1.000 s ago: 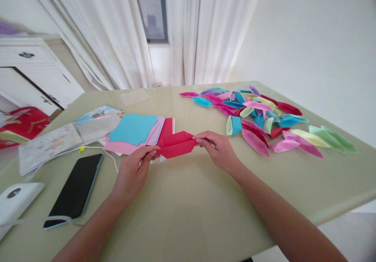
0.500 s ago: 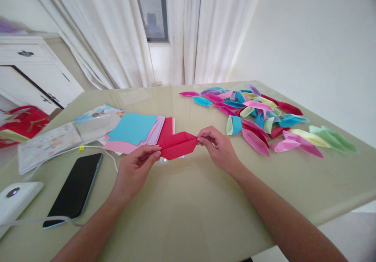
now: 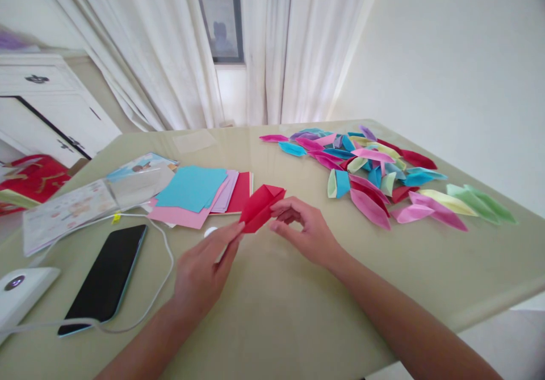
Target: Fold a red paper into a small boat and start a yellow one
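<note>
A good share of the folding looked done: a heap of finished folded paper shapes (image 3: pixel 374 175) in pink, blue, green, red and purple lay spread over the far right of the tabletop (image 3: pixel 298 312), while a stack of flat coloured sheets (image 3: pixel 196 195) still waited unfolded just beyond the hands. The piece in hand, a red folded paper (image 3: pixel 260 205), seemed partway through, already creased into a narrow pointed form but not yet like the slim shapes in the heap. It was held tilted just above the tabletop, near its middle. The left hand (image 3: pixel 204 275) pinched its lower corner between thumb and fingertips; the right hand (image 3: pixel 304 229), fingers curled and loosely parted, touched its upper end. A black phone (image 3: pixel 104 278) with a white cable (image 3: pixel 164 255) lay to the left.
</note>
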`<move>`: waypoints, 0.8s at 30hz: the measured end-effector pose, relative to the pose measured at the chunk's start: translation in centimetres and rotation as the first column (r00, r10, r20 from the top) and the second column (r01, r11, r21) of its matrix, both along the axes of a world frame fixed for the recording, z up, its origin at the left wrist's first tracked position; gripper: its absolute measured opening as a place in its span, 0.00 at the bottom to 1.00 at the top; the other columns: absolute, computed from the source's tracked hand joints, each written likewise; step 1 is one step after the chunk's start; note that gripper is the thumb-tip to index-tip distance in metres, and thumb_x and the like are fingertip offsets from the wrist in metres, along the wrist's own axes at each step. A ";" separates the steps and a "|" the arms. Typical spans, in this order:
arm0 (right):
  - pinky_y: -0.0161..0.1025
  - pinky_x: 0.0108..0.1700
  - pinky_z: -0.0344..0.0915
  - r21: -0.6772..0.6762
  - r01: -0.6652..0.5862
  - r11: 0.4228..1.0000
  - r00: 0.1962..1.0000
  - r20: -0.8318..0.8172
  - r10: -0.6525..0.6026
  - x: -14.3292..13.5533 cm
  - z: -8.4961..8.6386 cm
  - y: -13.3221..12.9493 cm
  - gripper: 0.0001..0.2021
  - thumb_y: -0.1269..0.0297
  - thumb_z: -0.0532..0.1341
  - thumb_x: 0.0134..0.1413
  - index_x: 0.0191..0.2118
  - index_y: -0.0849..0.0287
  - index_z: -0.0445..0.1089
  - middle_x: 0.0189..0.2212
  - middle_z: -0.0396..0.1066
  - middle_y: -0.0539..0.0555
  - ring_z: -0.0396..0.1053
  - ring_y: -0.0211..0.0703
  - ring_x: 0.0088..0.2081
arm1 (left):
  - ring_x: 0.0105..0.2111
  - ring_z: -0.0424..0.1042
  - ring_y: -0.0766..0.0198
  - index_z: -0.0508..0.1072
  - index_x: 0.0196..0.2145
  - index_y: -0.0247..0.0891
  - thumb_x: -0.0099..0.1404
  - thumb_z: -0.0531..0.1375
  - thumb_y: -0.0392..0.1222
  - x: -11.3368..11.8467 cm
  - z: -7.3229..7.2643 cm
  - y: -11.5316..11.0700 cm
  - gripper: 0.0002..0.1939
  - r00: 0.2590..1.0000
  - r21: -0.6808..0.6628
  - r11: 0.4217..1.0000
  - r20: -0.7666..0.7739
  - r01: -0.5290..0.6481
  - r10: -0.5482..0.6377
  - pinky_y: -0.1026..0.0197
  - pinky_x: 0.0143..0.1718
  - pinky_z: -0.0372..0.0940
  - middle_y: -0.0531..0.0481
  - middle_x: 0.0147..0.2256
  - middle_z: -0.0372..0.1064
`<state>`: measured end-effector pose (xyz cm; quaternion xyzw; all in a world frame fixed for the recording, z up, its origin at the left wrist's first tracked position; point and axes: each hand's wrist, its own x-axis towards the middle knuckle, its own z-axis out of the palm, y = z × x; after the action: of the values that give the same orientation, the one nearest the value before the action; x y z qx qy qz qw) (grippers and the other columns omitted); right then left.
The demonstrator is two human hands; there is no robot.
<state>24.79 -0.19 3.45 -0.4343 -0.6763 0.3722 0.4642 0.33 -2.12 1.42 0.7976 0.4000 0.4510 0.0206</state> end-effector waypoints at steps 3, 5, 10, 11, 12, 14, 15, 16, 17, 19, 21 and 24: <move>0.42 0.48 0.76 -0.100 -0.196 0.975 0.981 -0.015 0.196 -0.9 0.2 -0.9 0.23 0.56 0.73 0.60 0.57 0.57 0.73 0.51 0.79 0.57 0.79 0.47 0.46 | 0.55 0.81 0.59 0.76 0.58 0.39 0.75 0.61 0.33 1.1 -0.4 -0.8 0.16 0.974 -0.046 0.975 -0.047 0.220 -0.222 0.60 0.59 0.74 0.41 0.57 0.79; 0.42 0.49 0.76 -0.129 -0.232 0.964 0.972 0.003 0.234 -1.1 0.2 -1.0 0.24 0.56 0.73 0.61 0.59 0.56 0.73 0.51 0.79 0.57 0.78 0.48 0.47 | 0.58 0.79 0.59 0.75 0.58 0.40 0.76 0.58 0.32 1.4 -0.6 -1.0 0.16 0.960 -0.116 0.955 -0.041 0.272 -0.278 0.58 0.61 0.73 0.41 0.59 0.77; 0.39 0.47 0.73 -0.103 -0.241 0.965 0.966 0.074 0.249 -0.3 -0.3 -0.1 0.09 0.63 0.64 0.70 0.51 0.55 0.78 0.46 0.81 0.53 0.78 0.45 0.45 | 0.51 0.81 0.62 0.75 0.54 0.44 0.76 0.58 0.33 1.1 -0.3 -0.4 0.13 0.977 -0.273 0.938 0.059 0.215 -0.207 0.60 0.55 0.75 0.48 0.52 0.81; 0.39 0.46 0.73 -0.075 -0.208 0.975 0.972 0.096 0.215 -0.1 -0.4 0.1 0.08 0.65 0.63 0.71 0.50 0.55 0.78 0.44 0.81 0.53 0.78 0.44 0.44 | 0.48 0.82 0.63 0.75 0.53 0.45 0.76 0.59 0.35 0.9 -0.1 -0.3 0.12 0.983 -0.307 0.936 0.108 0.174 -0.148 0.60 0.53 0.76 0.49 0.49 0.81; 0.38 0.45 0.73 -0.042 -0.168 0.985 0.979 0.111 0.171 0.1 -0.5 0.3 0.07 0.66 0.62 0.71 0.49 0.55 0.77 0.43 0.82 0.53 0.78 0.44 0.43 | 0.44 0.82 0.64 0.74 0.55 0.45 0.75 0.61 0.37 0.7 0.0 -0.1 0.12 0.983 -0.340 0.931 0.166 0.130 -0.076 0.60 0.50 0.76 0.50 0.45 0.81; 0.38 0.44 0.73 0.032 -0.089 0.996 0.989 0.123 0.085 0.4 -0.6 0.6 0.06 0.68 0.62 0.70 0.48 0.56 0.75 0.42 0.81 0.53 0.79 0.43 0.42 | 0.40 0.81 0.63 0.68 0.62 0.45 0.74 0.63 0.43 0.1 0.1 0.3 0.21 0.962 -0.421 0.905 0.265 0.060 0.059 0.59 0.45 0.77 0.52 0.40 0.79; 0.38 0.44 0.74 0.072 -0.059 0.996 0.989 0.136 0.049 0.6 -0.6 0.7 0.05 0.68 0.63 0.69 0.48 0.56 0.75 0.41 0.81 0.53 0.79 0.43 0.41 | 0.38 0.81 0.62 0.63 0.66 0.45 0.73 0.64 0.45 -0.2 0.2 0.6 0.27 0.952 -0.458 0.888 0.290 0.043 0.104 0.59 0.42 0.77 0.53 0.38 0.79; 0.38 0.43 0.74 0.115 -0.039 0.993 0.987 0.162 0.021 0.8 -0.6 0.8 0.05 0.69 0.63 0.69 0.47 0.56 0.74 0.40 0.81 0.53 0.79 0.43 0.40 | 0.36 0.81 0.61 0.59 0.69 0.46 0.73 0.64 0.47 -0.5 0.1 0.8 0.32 0.950 -0.492 0.870 0.290 0.040 0.120 0.60 0.38 0.77 0.53 0.38 0.78; 0.39 0.44 0.74 0.158 -0.031 0.987 0.981 0.193 0.000 0.9 -0.6 0.8 0.04 0.69 0.63 0.69 0.46 0.56 0.75 0.40 0.81 0.53 0.79 0.43 0.40 | 0.35 0.81 0.61 0.56 0.71 0.46 0.73 0.64 0.48 -0.8 0.1 1.1 0.34 0.955 -0.513 0.857 0.276 0.050 0.109 0.61 0.35 0.76 0.52 0.38 0.79; 0.40 0.44 0.74 0.230 -0.039 0.972 0.967 0.253 -0.021 1.2 -0.5 0.9 0.05 0.70 0.62 0.69 0.46 0.56 0.76 0.41 0.81 0.54 0.78 0.44 0.41 | 0.35 0.81 0.61 0.59 0.69 0.46 0.74 0.62 0.49 -1.3 0.0 1.5 0.30 0.965 -0.523 0.846 0.259 0.104 0.041 0.61 0.34 0.75 0.50 0.41 0.80; 0.41 0.47 0.74 0.288 -0.069 0.955 0.960 0.281 -0.015 1.4 -0.4 1.0 0.07 0.72 0.61 0.70 0.46 0.56 0.76 0.42 0.81 0.56 0.78 0.45 0.43 | 0.37 0.82 0.62 0.68 0.62 0.45 0.76 0.59 0.48 -1.6 -0.2 1.8 0.19 0.967 -0.509 0.846 0.254 0.157 -0.026 0.60 0.37 0.76 0.47 0.46 0.80; 0.43 0.52 0.75 0.342 -0.094 0.935 0.963 0.270 -0.002 1.6 -0.5 1.1 0.10 0.75 0.61 0.69 0.48 0.56 0.77 0.46 0.81 0.57 0.79 0.46 0.48 | 0.43 0.82 0.60 0.75 0.54 0.44 0.78 0.57 0.46 -1.9 -0.4 2.2 0.12 0.972 -0.486 0.855 0.224 0.178 -0.075 0.59 0.42 0.76 0.44 0.51 0.79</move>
<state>26.42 0.95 2.96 -0.3743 -0.7981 0.1942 0.4304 -1.58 0.04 1.00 0.7405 0.4460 0.4055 0.2971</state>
